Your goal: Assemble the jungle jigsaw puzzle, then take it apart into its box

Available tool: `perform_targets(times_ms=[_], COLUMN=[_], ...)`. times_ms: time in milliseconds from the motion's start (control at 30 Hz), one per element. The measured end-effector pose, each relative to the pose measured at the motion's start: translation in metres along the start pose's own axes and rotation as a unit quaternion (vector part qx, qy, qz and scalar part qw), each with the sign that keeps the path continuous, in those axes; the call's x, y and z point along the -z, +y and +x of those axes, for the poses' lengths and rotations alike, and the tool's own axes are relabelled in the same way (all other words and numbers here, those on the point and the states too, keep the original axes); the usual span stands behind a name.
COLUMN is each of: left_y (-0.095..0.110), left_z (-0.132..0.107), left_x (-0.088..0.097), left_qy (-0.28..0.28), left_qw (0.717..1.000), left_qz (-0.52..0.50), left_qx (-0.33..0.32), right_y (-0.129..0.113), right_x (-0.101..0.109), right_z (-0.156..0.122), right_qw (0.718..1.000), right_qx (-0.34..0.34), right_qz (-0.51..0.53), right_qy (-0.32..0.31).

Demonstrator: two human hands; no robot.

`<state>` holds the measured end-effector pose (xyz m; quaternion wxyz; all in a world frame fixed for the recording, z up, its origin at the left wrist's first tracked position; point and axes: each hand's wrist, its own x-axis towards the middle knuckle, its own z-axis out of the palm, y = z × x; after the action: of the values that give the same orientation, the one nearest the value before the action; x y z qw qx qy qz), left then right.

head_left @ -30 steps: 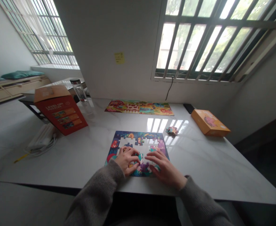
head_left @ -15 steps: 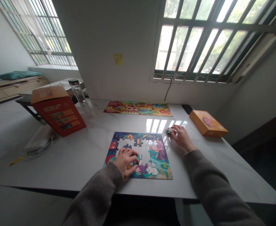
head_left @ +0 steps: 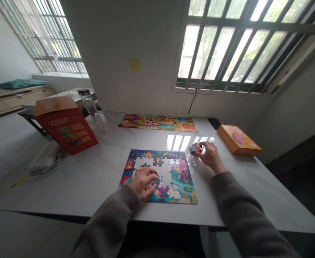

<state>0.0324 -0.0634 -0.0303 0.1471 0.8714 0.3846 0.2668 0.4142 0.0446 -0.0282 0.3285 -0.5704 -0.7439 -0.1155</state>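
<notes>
Right hand (head_left: 210,156) pinches an orange piece (head_left: 198,147) between thumb and forefinger, at the pile (head_left: 191,148).
The left hand (head_left: 143,183) has bent, loosely spread fingers over the puzzle's (head_left: 182,175) seven-o'clock part; whether they grip anything beneath, I cannot tell. The pile sits off the puzzle at two o'clock; a careless pull on the orange piece could drag neighbours with it, since they lie heaped and touching. The puzzle lies flat on the table (head_left: 100,175), a gap in its middle; sideways pressure from the left palm could part the joints, and a loose sleeve might snag the six-o'clock edge. Farther out, at twelve, a picture strip (head_left: 158,123) lies well apart, likely safe from bumps.
</notes>
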Motion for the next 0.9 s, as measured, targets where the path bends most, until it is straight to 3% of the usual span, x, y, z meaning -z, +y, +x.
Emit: perform_targets(times_ms=[100,233,400,500,667,900], left_y=[-0.002,0.002,0.005,0.000,-0.007,-0.017], left_z=[0.001,0.007,0.031,0.053,0.078,0.073], left_x=[0.000,0.008,0.031,0.036,0.022,0.012], left_qy=[0.078,0.153,0.148,0.104,0.026,0.037], left_qw=[0.997,0.984,0.969,0.974,0.972,0.937], left_qz=[-0.025,-0.091,-0.160,-0.153,-0.204,-0.313], left_qx=[0.001,0.027,0.119,0.132,0.111,0.151], right_y=[-0.036,-0.100,-0.157,-0.169,-0.169,-0.163], right_x=[0.009,0.022,0.029,0.026,0.015,-0.001], right_z=[-0.002,-0.008,-0.010,-0.009,-0.013,-0.024], right_qw=[0.996,0.975,0.954,0.950,0.954,0.947], right_qx=[0.051,0.143,0.189,0.187,0.176,0.155], right_qz=[0.076,0.164,0.230,0.247,0.242,0.281], right_qy=[-0.009,-0.038,-0.048,-0.037,-0.012,-0.027])
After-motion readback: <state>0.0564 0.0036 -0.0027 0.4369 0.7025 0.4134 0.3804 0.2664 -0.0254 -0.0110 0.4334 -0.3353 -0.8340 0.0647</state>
